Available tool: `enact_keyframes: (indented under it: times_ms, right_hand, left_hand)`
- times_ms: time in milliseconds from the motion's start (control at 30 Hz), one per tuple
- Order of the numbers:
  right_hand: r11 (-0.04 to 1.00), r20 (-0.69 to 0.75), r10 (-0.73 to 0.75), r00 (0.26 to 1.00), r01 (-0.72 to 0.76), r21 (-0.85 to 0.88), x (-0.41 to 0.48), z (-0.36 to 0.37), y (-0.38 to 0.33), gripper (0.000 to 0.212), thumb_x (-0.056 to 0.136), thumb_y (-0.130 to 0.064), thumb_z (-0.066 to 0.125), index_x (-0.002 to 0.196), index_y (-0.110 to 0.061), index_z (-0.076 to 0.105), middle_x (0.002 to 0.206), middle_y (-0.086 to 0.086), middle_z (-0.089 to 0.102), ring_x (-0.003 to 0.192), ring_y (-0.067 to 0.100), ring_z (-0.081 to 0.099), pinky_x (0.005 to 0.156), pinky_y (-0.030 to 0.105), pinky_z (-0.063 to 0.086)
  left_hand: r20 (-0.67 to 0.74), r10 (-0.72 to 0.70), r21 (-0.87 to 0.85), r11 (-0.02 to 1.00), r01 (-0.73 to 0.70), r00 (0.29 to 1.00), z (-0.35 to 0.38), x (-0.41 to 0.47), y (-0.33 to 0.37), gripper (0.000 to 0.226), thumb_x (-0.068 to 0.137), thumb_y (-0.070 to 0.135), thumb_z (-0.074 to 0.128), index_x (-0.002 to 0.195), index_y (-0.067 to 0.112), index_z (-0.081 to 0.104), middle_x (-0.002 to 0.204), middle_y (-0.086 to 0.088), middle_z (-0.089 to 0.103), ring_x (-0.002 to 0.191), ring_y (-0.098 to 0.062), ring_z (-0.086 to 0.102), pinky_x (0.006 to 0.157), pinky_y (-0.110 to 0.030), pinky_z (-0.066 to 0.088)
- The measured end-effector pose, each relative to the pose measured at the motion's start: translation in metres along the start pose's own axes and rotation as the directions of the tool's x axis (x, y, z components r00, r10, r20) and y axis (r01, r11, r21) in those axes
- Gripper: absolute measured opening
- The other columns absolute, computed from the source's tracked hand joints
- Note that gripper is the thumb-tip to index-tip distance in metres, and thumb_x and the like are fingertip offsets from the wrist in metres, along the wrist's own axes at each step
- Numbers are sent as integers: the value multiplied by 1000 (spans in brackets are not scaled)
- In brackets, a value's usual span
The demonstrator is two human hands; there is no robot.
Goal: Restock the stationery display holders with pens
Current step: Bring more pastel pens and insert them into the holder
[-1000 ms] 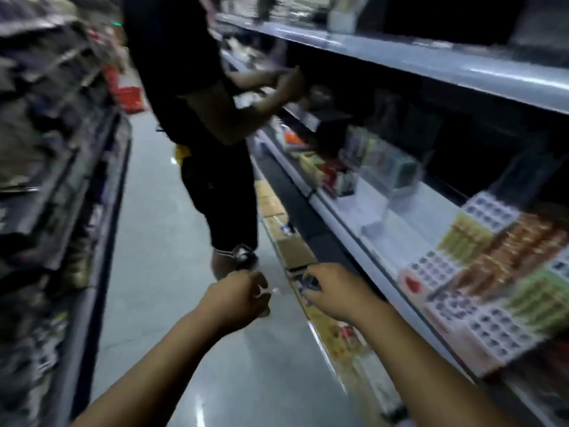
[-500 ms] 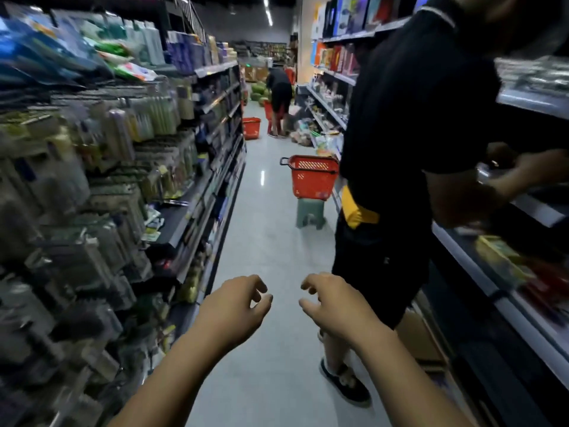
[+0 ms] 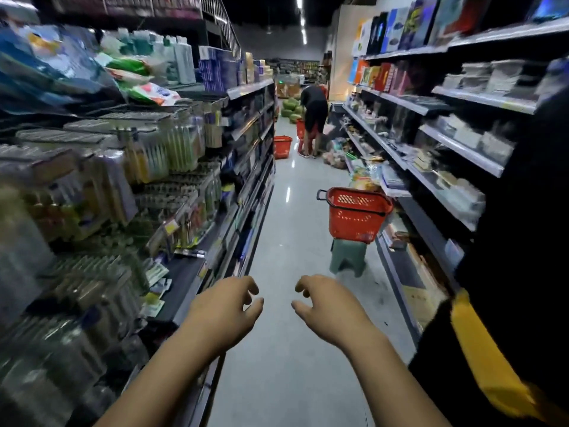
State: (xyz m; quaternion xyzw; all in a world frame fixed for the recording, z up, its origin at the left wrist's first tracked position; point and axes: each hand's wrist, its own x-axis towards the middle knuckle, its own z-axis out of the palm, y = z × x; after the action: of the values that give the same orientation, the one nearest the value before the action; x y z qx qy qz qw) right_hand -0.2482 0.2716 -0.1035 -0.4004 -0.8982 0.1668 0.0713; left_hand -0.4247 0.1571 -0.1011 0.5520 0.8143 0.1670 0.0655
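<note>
Loosely curled fingers (image 3: 248, 285) of the left hand (image 3: 224, 306) and right hand (image 3: 328, 306) grasp nothing, the two hands held side by side but apart above the aisle floor (image 3: 286, 229). Pens (image 3: 180, 146), blurred, stand in clear display holders (image 3: 144, 155) along the front edge of the left shelves (image 3: 246, 90), well apart from both hands. Ahead, a red basket (image 3: 355, 215) sits on a green stool (image 3: 348, 260).

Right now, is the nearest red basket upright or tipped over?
Upright. The red basket stands on the green stool, its open rim facing up.
</note>
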Motion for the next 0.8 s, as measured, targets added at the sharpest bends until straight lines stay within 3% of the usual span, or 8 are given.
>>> enact_keyframes:
  times_ms: [333, 500, 667, 800]
  right_hand:
    - [1000, 6, 1, 1000, 0, -19, 284, -34, 43, 34, 99, -43, 55, 129, -28, 58, 125, -7, 61, 111, 17, 59, 89, 39, 53]
    - [999, -31, 21, 999, -22, -43, 446, -47, 75, 35, 99, -43, 55, 129, -28, 58, 125, -5, 61, 109, 18, 60, 90, 41, 53]
    - [995, -64, 91, 994, -94, -40, 581, -84, 102, 35, 98, -44, 56, 128, -28, 59, 123, -5, 62, 108, 18, 61, 90, 42, 53]
    - [992, -107, 111, 988, -117, -51, 689, -108, 134, 35, 97, -44, 56, 128, -27, 59, 123, -5, 62, 111, 19, 61, 90, 41, 53]
  left_hand:
    - [-35, -35, -101, 994, 31, 999, -10, 282, -44, 25, 96, 56, 56, 108, 37, 65, 91, 20, 68, 87, -1, 64, 80, -35, 58]
    - [-66, 4, -118, 993, -12, 998, 3, 451, -68, 23, 96, 54, 56, 108, 36, 65, 90, 18, 68, 84, -3, 65, 74, -31, 54]
    - [5, 74, -117, 990, -72, 997, 0, 605, -71, 25, 96, 53, 54, 111, 36, 64, 95, 19, 67, 87, -3, 63, 68, -28, 46]
    - [32, 136, -103, 986, -132, 990, 0, 730, -65, 26, 97, 53, 52, 114, 36, 63, 96, 19, 66, 88, -1, 62, 75, -30, 52]
